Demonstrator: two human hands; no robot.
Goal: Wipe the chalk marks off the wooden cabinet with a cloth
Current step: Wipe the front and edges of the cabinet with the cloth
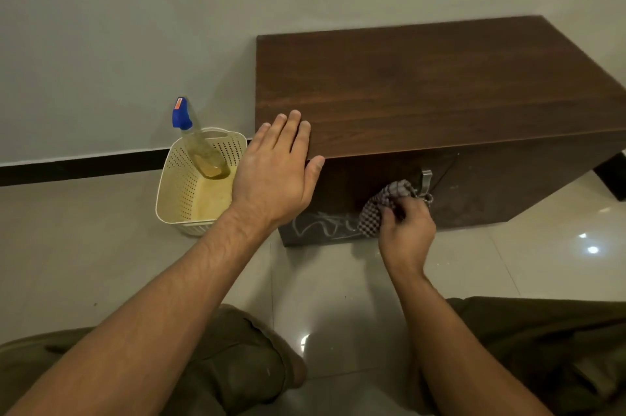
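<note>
A low dark wooden cabinet [423, 87] stands against the wall. White chalk marks [321, 224] scrawl across the lower left of its front face. My right hand [408, 229] is closed on a crumpled checked cloth [382, 209] and presses it against the cabinet front, just right of the marks and below a metal handle [426, 180]. My left hand [276, 168] lies flat and open on the cabinet's front left corner, fingers on the top and thumb over the edge.
A cream perforated plastic basket [189, 185] sits on the tiled floor left of the cabinet, holding a spray bottle [200, 144] with a blue nozzle. My knees in olive trousers are at the bottom. Glossy floor tiles [338, 297] lie between me and the cabinet.
</note>
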